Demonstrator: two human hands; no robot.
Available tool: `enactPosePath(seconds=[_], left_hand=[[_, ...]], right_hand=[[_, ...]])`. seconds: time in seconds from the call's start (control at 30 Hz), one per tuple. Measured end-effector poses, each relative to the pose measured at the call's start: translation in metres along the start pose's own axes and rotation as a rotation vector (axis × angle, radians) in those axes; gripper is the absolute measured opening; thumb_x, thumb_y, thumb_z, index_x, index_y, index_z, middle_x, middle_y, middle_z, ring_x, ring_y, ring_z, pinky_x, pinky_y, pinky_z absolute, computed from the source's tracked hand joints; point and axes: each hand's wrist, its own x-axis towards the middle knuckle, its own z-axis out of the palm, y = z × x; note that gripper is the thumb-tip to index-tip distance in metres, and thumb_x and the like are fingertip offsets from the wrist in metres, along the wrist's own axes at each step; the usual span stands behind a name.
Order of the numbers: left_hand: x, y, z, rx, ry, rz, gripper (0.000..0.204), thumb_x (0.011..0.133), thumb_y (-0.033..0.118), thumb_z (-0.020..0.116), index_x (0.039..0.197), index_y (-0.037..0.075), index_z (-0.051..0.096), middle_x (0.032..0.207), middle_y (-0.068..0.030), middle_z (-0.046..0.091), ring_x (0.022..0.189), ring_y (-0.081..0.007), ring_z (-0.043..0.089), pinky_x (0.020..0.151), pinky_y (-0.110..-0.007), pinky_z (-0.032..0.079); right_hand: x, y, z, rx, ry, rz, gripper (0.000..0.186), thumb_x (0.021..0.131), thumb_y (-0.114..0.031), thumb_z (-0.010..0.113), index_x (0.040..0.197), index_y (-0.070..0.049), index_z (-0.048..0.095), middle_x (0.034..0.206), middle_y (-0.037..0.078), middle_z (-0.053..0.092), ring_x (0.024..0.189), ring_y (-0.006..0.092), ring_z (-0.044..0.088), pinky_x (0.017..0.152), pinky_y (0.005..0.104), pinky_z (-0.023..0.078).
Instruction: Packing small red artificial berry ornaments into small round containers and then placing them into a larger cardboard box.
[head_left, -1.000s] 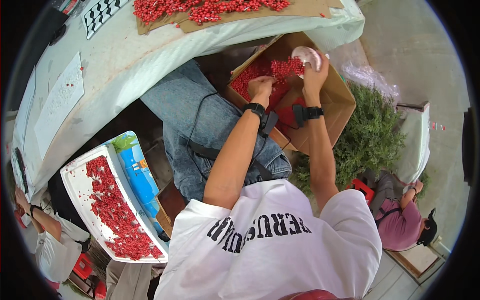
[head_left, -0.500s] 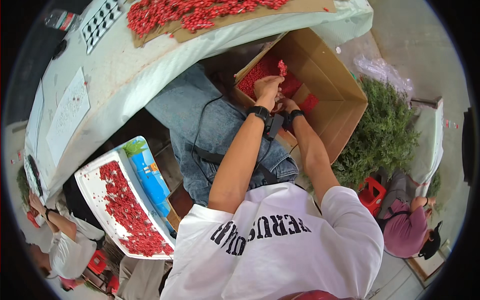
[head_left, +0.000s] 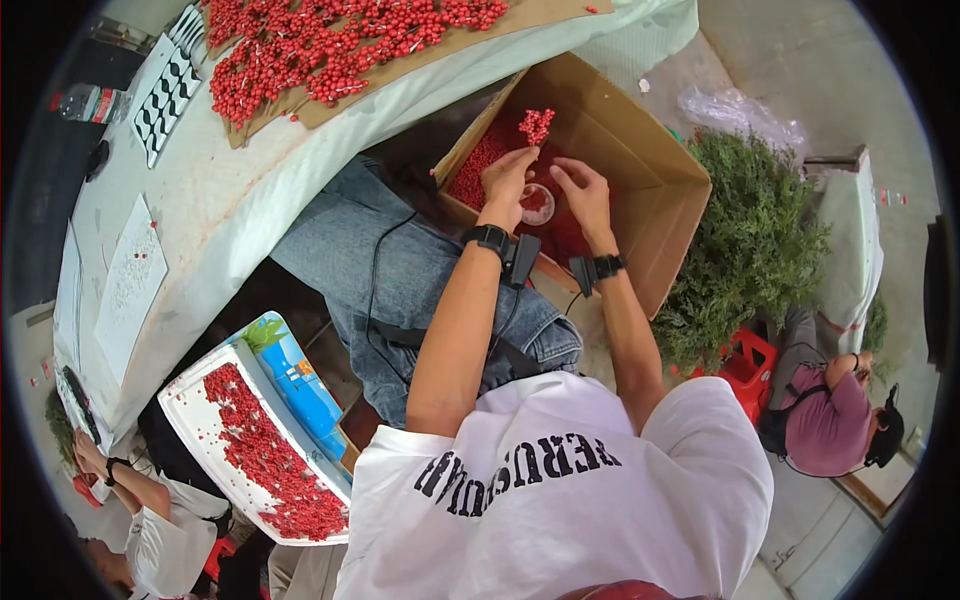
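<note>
My left hand (head_left: 508, 186) is closed on the lower end of a small bunch of red berries (head_left: 537, 125), which stands up above the fingertips. Just to its right, my right hand (head_left: 586, 194) is apart from it, thumb and forefinger drawn close together; whether anything is between them is too small to tell. Both hands are over an open cardboard box (head_left: 640, 170). Loose red berries (head_left: 480, 170) lie inside the box on its left. A small round clear tub (head_left: 537, 204) shows between the hands. Each wrist wears a black strap with a small dark device.
Red berry sprigs (head_left: 340, 50) cover cardboard on the table ahead. A white foam tray (head_left: 190, 400) of red berries stands at lower left. Green foliage (head_left: 750, 230) is piled right of the box, near a red stool (head_left: 745, 370). Co-workers sit at both sides.
My hands have come apart, the right one moving up and away from the left. The berry bunch has shifted up and left with my left hand. The tub now shows between them.
</note>
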Motion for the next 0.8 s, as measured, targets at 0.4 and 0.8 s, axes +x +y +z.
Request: enactPosePath(seconds=[0.4, 0.8], left_hand=[[0.009, -0.02, 0.002, -0.074, -0.075, 0.099, 0.026, 0.08, 0.013, 0.075, 0.103, 0.002, 0.072, 0.101, -0.0063, 0.071, 0.092, -0.0129, 0.063, 0.081, -0.025, 0.048], [-0.01, -0.006, 0.008, -0.063, -0.024, 0.093, 0.025, 0.08, 0.011, 0.075, 0.102, 0.0, 0.072, 0.102, -0.0068, 0.071, 0.094, -0.014, 0.063, 0.084, -0.026, 0.048]], right_hand=[[-0.023, -0.051, 0.012, -0.187, 0.29, -0.392, 0.018, 0.077, -0.017, 0.075, 0.09, -0.004, 0.072, 0.091, 0.012, 0.07, 0.084, 0.0277, 0.066, 0.077, 0.0341, 0.051], [-0.028, -0.059, 0.021, -0.231, 0.317, -0.303, 0.016, 0.077, -0.018, 0.073, 0.086, -0.005, 0.073, 0.088, 0.014, 0.07, 0.081, 0.029, 0.067, 0.074, 0.0354, 0.052]])
